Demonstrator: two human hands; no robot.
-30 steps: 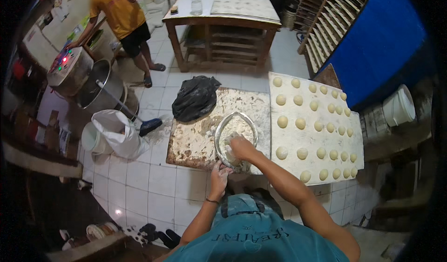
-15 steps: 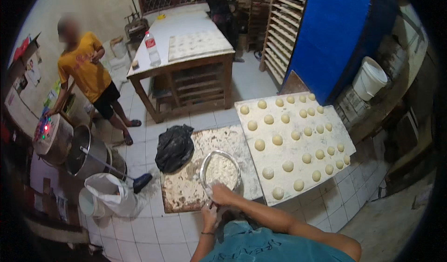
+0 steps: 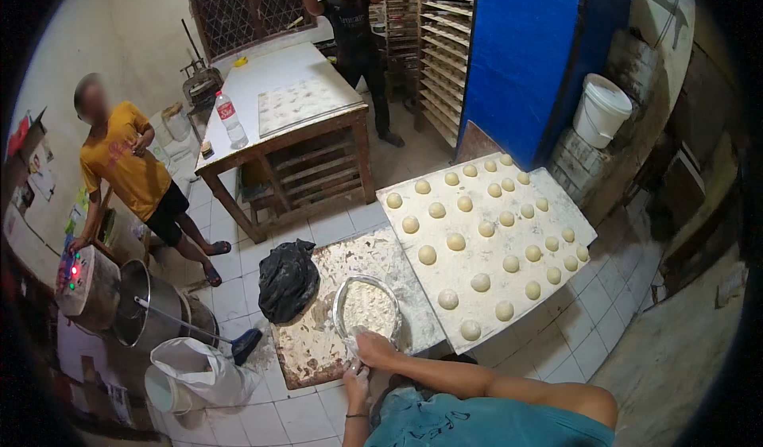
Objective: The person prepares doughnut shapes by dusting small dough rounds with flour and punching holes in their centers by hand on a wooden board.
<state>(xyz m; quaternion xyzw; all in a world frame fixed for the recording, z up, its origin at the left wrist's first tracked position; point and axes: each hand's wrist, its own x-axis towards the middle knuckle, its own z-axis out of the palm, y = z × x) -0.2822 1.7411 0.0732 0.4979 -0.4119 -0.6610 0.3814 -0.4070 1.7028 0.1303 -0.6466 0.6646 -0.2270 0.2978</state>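
Note:
A round metal bowl [image 3: 337, 308] filled with pale, lumpy flour or dough [image 3: 368, 307] sits on a worn, flour-dusted board in front of me. My right hand [image 3: 373, 348] is at the bowl's near rim, fingers curled; whatever they hold is hidden. Just below it and close to the bowl, my left hand [image 3: 357, 385] is closed, its fingertips near the right hand; I cannot make out what is in it. To the right, a floured board [image 3: 477, 232] carries rows of round dough balls [image 3: 480, 282], spaced apart.
A crumpled black plastic bag [image 3: 288, 280] lies left of the bowl. Further left stand a large metal mixing bowl [image 3: 151, 308] and a white sack [image 3: 208, 371]. Ahead is a white-topped table [image 3: 278, 69] with a bottle [image 3: 231, 121]. Two people stand beyond, near a tray rack [image 3: 445, 58].
My view has shifted, bringing more of the far person with raised arms into sight. My right hand has drawn back from the flour to the bowl's near rim.

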